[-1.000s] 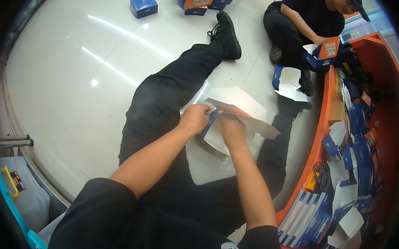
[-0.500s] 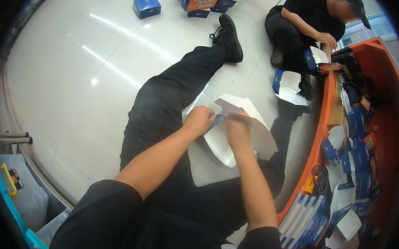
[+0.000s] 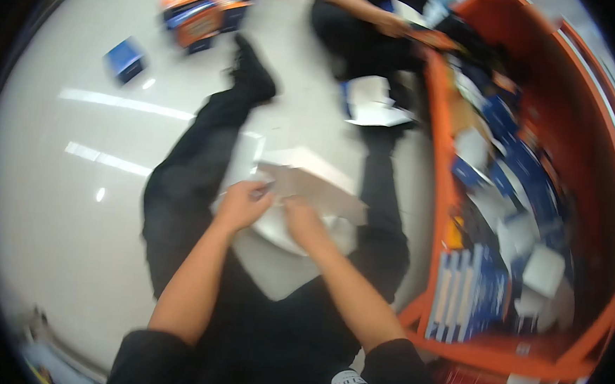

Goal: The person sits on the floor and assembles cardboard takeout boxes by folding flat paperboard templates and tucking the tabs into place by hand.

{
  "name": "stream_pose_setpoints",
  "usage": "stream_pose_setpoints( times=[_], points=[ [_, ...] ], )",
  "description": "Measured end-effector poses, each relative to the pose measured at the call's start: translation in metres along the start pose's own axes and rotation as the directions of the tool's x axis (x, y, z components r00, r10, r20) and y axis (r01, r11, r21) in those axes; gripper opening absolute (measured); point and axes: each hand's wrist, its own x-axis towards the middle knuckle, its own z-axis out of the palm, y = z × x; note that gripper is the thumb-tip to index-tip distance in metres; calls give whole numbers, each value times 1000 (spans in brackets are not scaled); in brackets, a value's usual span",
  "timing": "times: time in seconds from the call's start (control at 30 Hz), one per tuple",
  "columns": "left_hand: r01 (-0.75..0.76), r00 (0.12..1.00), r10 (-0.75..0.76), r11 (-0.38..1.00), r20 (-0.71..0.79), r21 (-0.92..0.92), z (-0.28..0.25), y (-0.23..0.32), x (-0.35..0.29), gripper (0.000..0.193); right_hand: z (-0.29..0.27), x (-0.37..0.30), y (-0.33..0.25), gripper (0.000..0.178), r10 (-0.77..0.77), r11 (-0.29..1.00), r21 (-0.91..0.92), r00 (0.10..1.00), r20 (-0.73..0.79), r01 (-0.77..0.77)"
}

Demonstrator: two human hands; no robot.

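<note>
Between my legs, an unfolded cardboard box (image 3: 322, 186) with white inner faces lies partly opened out, its flaps standing up on the far side. The fingers of my left hand (image 3: 242, 203) are pinched at the box's left edge. My right hand (image 3: 304, 221) reaches inside the flaps with its fingers closed on the cardboard near the left one. Blur hides the exact fold they grip. Just beyond, near my right foot, another opened box (image 3: 371, 101) with white flaps rests on the floor.
At my right stands an orange bin (image 3: 432, 164) full of opened blue boxes, with a row of flat blue cartons (image 3: 467, 293) upright in it. A co-worker's hand (image 3: 394, 25) is at its far end. A blue box (image 3: 125, 60) and stacked orange-and-blue boxes (image 3: 195, 20) sit far left.
The view has swung to the right, so the scene sits further left and more of the orange bin shows. Both hands stay at the box, whose blue edge is now less visible.
</note>
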Motion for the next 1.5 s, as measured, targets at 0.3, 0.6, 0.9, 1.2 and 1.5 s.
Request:
stream_pose_setpoints(
  times=[0.3,0.6,0.9,1.2,1.5],
  points=[
    [1,1000,3,977,-18,212,14,-2,6,28,5,-8,-2,35,295,934,-248,947,125,-258],
    [-7,999,16,983,-47,184,16,-11,-2,30,-198,-63,29,24,224,967,-43,920,-321,-251],
    [19,1000,-20,998,16,62,10,5,-9,33,-490,-253,116,111,-137,150,443,-462,-876,-884],
    [100,994,-105,991,42,91,1,6,-10,33,-506,-364,166,53,426,383,784,-660,-619,-488],
    [143,987,-148,987,63,74,-2,13,-12,33,-449,-297,134,35,346,911,409,-628,-698,47]
  ],
)
